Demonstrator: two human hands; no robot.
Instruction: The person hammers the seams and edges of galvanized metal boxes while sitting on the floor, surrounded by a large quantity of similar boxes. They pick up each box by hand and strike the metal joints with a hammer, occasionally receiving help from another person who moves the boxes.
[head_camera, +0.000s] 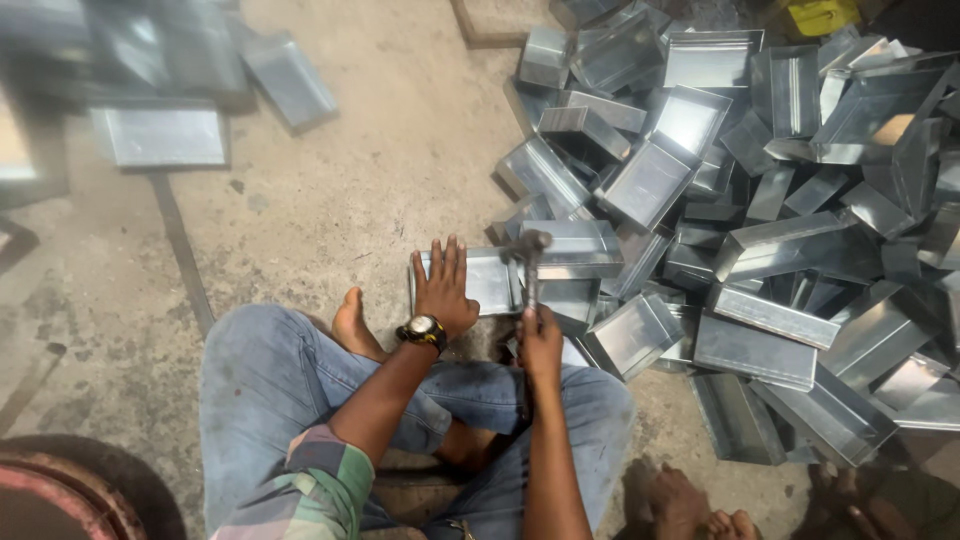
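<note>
I sit cross-legged on a concrete floor in blue jeans. My left hand (443, 288), with a wristwatch, lies flat with fingers spread on a shiny rectangular metal tray (490, 282) in front of my knees. My right hand (541, 343) grips the handle of a hammer (528, 262), whose dark head is raised over the tray's right end. My bare foot shows left of the tray.
A large heap of similar metal trays (760, 180) covers the floor to the right and far right. A few more trays (160, 135) lie at the upper left. Another person's bare feet (690, 505) are at the bottom right. A round dark rim (60, 480) sits bottom left.
</note>
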